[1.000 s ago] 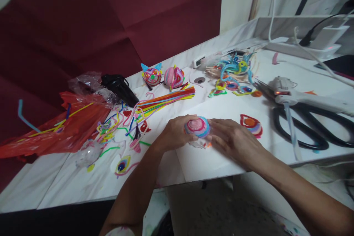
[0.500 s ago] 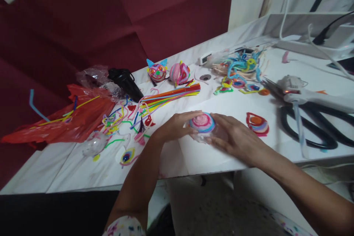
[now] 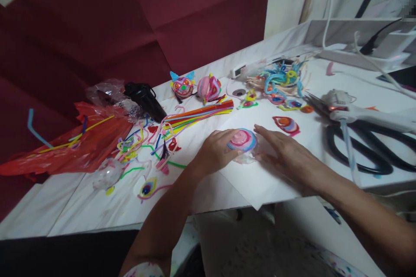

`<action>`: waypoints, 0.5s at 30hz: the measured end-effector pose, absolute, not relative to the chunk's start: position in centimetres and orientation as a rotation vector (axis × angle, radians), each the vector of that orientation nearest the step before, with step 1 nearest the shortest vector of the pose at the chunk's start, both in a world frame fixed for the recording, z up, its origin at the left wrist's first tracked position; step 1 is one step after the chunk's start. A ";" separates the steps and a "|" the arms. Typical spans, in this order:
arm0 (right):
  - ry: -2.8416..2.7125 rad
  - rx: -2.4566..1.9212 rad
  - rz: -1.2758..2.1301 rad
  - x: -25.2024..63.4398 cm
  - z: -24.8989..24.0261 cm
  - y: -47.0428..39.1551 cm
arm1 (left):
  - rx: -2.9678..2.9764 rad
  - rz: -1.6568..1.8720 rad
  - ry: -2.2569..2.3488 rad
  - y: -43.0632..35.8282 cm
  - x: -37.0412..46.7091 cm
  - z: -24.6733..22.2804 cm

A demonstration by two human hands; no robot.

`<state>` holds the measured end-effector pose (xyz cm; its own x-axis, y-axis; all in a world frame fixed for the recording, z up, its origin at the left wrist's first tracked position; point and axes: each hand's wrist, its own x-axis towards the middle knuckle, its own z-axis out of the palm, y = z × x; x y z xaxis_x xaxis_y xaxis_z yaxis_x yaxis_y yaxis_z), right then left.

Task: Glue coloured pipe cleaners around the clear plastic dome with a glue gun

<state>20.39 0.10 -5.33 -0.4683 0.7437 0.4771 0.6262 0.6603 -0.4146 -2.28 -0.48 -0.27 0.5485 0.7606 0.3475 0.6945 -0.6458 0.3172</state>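
A clear ball with a pink, white and blue coiled top rests on a white paper sheet near the table's front edge. Around its left side curl the fingers of my left hand, holding it. My right hand is just right of the ball, fingers stretched out and slightly apart, with a small gap to it. Behind my right hand lies a red eye-shaped piece with an orange centre. Two finished-looking decorated balls, one with blue ears and one striped, stand farther back.
Pipe cleaners lie behind my hands. Black-handled scissors and a white glue gun are at the right. On the left are a red plastic bag, a black object and a clear ball.
My right hand has come off the ball and its fingers have opened. Ball and left hand have shifted slightly right. The paper has turned, and the red eye-shaped piece lies farther back.
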 end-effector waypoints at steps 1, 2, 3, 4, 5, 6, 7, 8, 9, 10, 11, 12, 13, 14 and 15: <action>-2.220 -1.060 0.240 20.5 -5.4 0.0 | 2.668 0.719 1.256 -0.6 -2.0 -0.4; -2.204 -1.061 0.241 20.5 -5.4 -0.1 | 2.701 0.732 1.251 -0.6 -1.9 -0.5; -2.191 -1.058 0.244 20.5 -5.4 -0.3 | 2.731 0.738 1.240 -0.6 -1.8 -0.5; -2.179 -1.053 0.247 20.4 -5.5 -0.4 | 2.757 0.738 1.230 -0.6 -1.7 -0.5; -2.169 -1.047 0.248 20.3 -5.5 -0.6 | 2.777 0.735 1.225 -0.6 -1.7 -0.4; -2.158 -1.041 0.248 20.2 -5.4 -0.7 | 2.792 0.733 1.225 -0.5 -1.7 -0.4; -2.149 -1.036 0.249 20.1 -5.4 -0.8 | 2.807 0.731 1.227 -0.5 -1.7 -0.4; -2.139 -1.030 0.250 20.0 -5.3 -0.9 | 2.825 0.725 1.230 -0.4 -1.7 -0.4; -2.130 -1.025 0.250 19.9 -5.3 -1.0 | 2.847 0.714 1.229 -0.4 -1.8 -0.4; -2.121 -1.018 0.251 19.8 -5.2 -1.0 | 2.873 0.701 1.226 -0.4 -1.8 -0.4; -2.116 -1.011 0.253 19.8 -5.1 -1.0 | 2.900 0.682 1.226 -0.4 -1.8 -0.5; -2.111 -1.006 0.254 19.7 -5.1 -1.0 | 2.926 0.657 1.230 -0.3 -1.8 -0.6; -2.106 -1.002 0.256 19.7 -5.1 -1.0 | 2.949 0.633 1.236 -0.3 -1.9 -0.7; -2.100 -1.000 0.258 19.7 -5.2 -1.0 | 2.971 0.610 1.242 -0.3 -1.9 -0.8; -2.094 -1.001 0.261 19.7 -5.2 -0.9 | 2.990 0.590 1.246 -0.3 -1.9 -0.8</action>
<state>19.75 -0.94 -5.24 -0.3817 0.7310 0.5657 0.5696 0.6680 -0.4789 -1.90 -0.31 -0.82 0.6514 0.6564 0.3805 0.7102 -0.7040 -0.0011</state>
